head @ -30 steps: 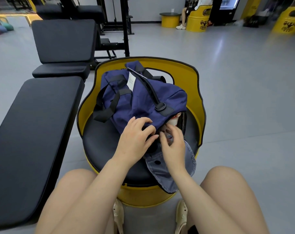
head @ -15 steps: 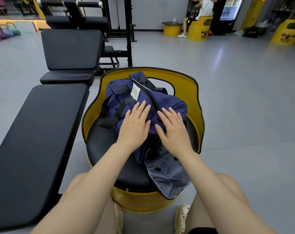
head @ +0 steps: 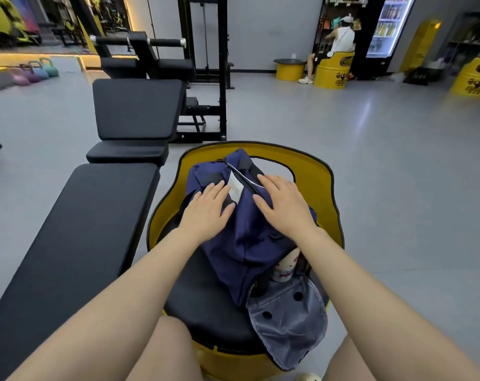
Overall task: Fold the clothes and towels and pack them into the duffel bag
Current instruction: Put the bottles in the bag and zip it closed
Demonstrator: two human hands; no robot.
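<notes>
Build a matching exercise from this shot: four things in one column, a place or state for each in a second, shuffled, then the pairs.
Things
1. duffel bag
2. left hand
3. grey flap
4. white tag

Places or states
A. hangs open over the seat's near edge
B. lies on the yellow barrel chair
C. between the two hands on the bag's top
D. flat on the bag, fingers straight

Pairs: 1-B, 2-D, 3-A, 4-C

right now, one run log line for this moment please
left hand: flat on duffel bag | right hand: flat on bag | bag: on yellow barrel seat | end flap: open
</notes>
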